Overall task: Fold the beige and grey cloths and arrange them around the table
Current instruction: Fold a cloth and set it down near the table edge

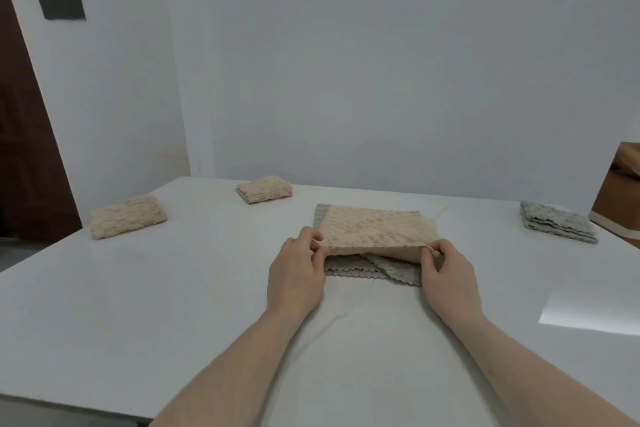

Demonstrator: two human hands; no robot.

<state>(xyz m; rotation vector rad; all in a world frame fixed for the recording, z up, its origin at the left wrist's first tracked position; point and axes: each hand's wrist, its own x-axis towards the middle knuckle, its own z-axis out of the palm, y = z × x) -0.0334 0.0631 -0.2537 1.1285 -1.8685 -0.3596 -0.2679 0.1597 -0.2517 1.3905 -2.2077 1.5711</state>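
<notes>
Both hands pinched the near edge of the beige cloth (pixel 375 230): left hand (pixel 298 274) at its near-left corner, right hand (pixel 446 279) at its near-right corner, thumbs on top, fingers curled under, edge raised just off the stack. Cloth sat at 12 o'clock from the hands, near the centre of the white surface (pixel 173 305), lying on a grey cloth (pixel 374 269) with a scalloped edge; a grey strip also showed at the beige cloth's far-left edge. Beige piece looked thick, nubbly, soft, roughly rectangular, probably partway through folding. Main risk, as I judged it: lifting or folding forward could drag the grey layers underneath, since the pile looked grippy and the fingers sat close to them. Uneven pull between corners would skew the fold. Already placed: two folded beige cloths, one at 10 o'clock (pixel 128 220), one at 11 o'clock (pixel 264 193), plus a folded grey stack (pixel 557 226) at 2 o'clock near the edge.
</notes>
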